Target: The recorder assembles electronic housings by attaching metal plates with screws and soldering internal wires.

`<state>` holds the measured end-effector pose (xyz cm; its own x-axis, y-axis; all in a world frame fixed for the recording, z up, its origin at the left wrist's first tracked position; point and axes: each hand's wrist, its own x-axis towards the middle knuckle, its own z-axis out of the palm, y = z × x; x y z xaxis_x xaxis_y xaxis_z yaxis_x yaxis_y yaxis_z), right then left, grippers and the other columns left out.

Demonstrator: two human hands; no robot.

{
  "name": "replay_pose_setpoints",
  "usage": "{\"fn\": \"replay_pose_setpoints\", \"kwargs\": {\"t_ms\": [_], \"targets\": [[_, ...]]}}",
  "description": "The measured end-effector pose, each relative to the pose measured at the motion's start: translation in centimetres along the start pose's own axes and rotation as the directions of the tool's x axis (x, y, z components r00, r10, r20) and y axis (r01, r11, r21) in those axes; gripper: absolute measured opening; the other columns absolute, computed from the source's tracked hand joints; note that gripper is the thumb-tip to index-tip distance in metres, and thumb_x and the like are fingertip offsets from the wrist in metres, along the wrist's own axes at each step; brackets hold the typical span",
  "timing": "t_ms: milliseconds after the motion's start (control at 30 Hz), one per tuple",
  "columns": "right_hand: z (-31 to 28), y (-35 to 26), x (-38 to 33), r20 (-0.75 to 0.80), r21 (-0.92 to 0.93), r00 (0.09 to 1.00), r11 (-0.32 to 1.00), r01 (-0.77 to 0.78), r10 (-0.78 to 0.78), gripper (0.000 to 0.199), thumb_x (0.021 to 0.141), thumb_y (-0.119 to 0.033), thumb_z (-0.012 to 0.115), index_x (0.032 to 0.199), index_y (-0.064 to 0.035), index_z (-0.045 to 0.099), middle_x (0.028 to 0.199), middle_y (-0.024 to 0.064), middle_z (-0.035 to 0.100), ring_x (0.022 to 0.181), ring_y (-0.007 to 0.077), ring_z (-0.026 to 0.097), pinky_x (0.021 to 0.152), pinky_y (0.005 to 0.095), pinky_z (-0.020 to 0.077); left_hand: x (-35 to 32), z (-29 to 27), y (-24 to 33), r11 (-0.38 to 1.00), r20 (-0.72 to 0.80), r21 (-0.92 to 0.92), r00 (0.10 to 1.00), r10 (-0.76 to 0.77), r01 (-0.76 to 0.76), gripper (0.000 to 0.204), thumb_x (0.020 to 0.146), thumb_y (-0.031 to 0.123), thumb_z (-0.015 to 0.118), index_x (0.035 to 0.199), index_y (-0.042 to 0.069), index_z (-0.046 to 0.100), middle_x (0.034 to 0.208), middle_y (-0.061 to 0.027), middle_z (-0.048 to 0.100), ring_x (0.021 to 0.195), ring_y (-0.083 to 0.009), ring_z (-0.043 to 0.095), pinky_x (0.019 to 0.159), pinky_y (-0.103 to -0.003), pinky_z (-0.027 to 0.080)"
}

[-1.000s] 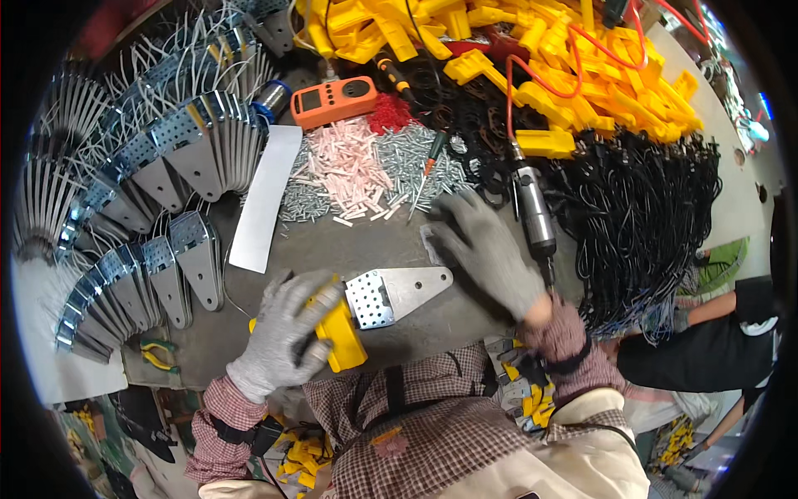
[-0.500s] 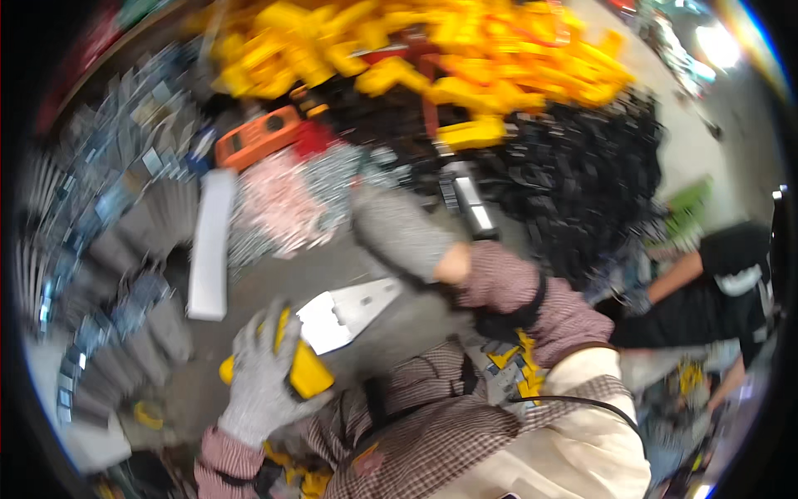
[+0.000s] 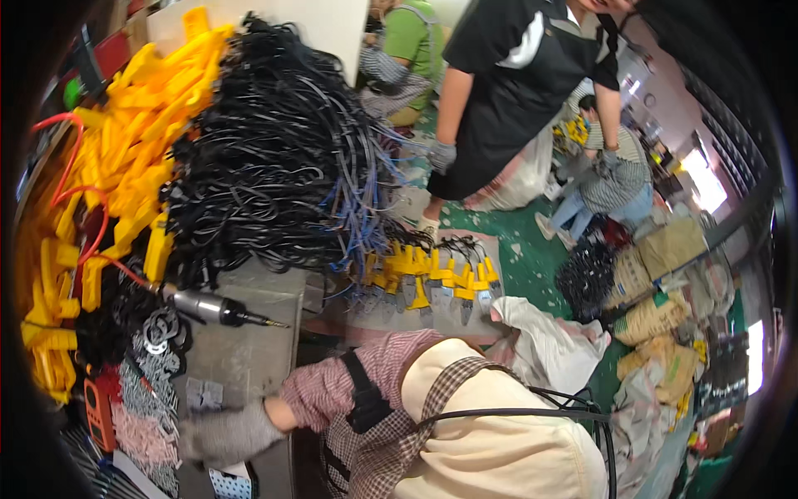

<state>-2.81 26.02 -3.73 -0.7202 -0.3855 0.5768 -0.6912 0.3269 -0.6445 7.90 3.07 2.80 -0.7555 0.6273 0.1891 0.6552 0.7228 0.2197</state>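
Note:
My right hand (image 3: 224, 437), in a grey knit glove, reaches across the grey worktable (image 3: 262, 358) at the lower left. Its fingers are blurred beside a heap of small pink parts (image 3: 145, 441) and silvery screw-like pieces (image 3: 150, 387), so I cannot see what they hold, if anything. Small grey blocks (image 3: 204, 395) lie just beyond the glove. A dotted, pale blue piece (image 3: 233, 484) is below it. An electric screwdriver (image 3: 216, 308) with a red cord rests farther off, its bit pointing right. My left hand is out of the picture.
Yellow plastic housings (image 3: 158, 91) and black cables (image 3: 266, 166) are heaped at the back. An orange device (image 3: 98, 416) lies at left. Yellow-handled pieces with metal blades (image 3: 416, 274) stand in rows beyond the table. A person in a black apron (image 3: 515, 108) stands near; sacks (image 3: 549, 341) sit right.
The view has swung right, bringing the cables, co-workers and sacks into sight. My left hand, with its yellow piece, and the metal blade have left the picture.

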Motion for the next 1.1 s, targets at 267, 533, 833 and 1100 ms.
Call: {"fn": "replay_pose_setpoints", "kwargs": {"t_ms": [267,533,833,1100], "targets": [[5.2,0.2,0.4,0.125,0.262,0.985,0.962,0.082,-0.118,0.018,0.085,-0.022,0.067,0.098,-0.0086,0.067,0.095,0.0158,0.067,0.091,0.0362,0.063,0.078,0.0504,0.0486,-0.2,1.2,-1.0,0.998,0.01,-0.042,0.999,0.052,-0.052,0.108,0.075,0.068,0.07,0.156,0.008,0.032,0.155,-0.0284,0.034,0.138,-0.0496,0.037,0.112,-0.061,0.032],[6.0,0.8,-0.1,-0.016,0.034,0.995,0.995,0.096,-0.095,0.027,0.083,-0.026,0.067,0.103,-0.0092,0.063,0.102,0.0181,0.063,0.098,0.0391,0.06,0.081,0.052,0.0493,-0.4,1.2,-1.9,0.993,0.076,-0.069,0.992,0.104,-0.099,0.108,0.074,0.054,0.079,0.156,0.005,0.029,0.154,-0.0295,0.032,0.142,-0.0486,0.032,0.115,-0.062,0.028],[5.8,0.6,0.0,-0.01,0.101,0.997,0.992,0.071,-0.071,0.03,0.082,-0.027,0.069,0.106,-0.0098,0.064,0.102,0.0189,0.062,0.1,0.0395,0.06,0.083,0.0524,0.049,-0.7,1.7,-2.6,0.978,0.022,-0.177,0.993,0.113,-0.107,0.103,0.076,0.052,0.079,0.157,0.012,0.032,0.154,-0.032,0.03,0.14,-0.0507,0.033,0.113,-0.062,0.031],[2.7,-1.3,0.1,0.092,0.135,0.994,0.99,0.048,-0.061,0.022,0.084,-0.027,0.068,0.099,-0.0119,0.069,0.099,0.0152,0.063,0.1,0.0351,0.059,0.084,0.0498,0.048,-0.4,1.2,-2.9,0.98,0.023,-0.18,0.996,0.09,-0.084,0.1,0.074,0.051,0.079,0.156,0.014,0.036,0.153,-0.031,0.032,0.137,-0.0509,0.037,0.112,-0.061,0.033]]}}
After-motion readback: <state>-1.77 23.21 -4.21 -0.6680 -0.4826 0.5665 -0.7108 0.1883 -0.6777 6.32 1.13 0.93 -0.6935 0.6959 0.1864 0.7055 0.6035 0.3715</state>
